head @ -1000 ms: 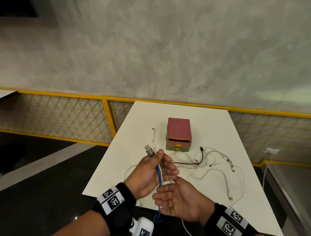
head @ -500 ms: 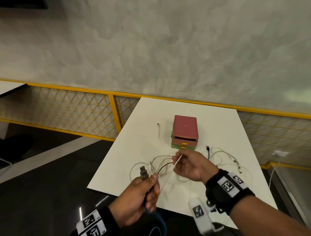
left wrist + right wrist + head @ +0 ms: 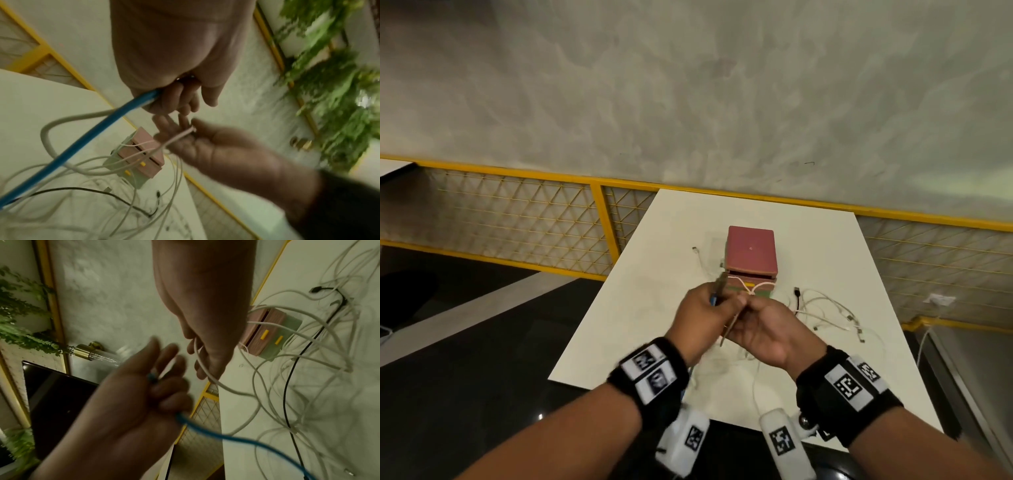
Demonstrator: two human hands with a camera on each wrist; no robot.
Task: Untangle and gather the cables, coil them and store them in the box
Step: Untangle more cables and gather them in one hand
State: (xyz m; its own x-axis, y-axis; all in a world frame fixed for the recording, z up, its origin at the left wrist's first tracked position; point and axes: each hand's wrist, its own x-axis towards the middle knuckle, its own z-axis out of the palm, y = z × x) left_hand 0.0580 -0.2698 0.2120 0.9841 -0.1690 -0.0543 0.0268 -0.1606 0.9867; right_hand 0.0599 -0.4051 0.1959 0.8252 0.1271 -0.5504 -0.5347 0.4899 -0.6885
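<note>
In the head view, the blue cable (image 3: 713, 300) is gripped by the curled left hand (image 3: 702, 317), before the box (image 3: 751, 255). In the left wrist view, a white cable (image 3: 180, 134) is pinched by the right hand (image 3: 218, 146). In the right wrist view, it is seen running under the right fingers (image 3: 202, 369).
</note>
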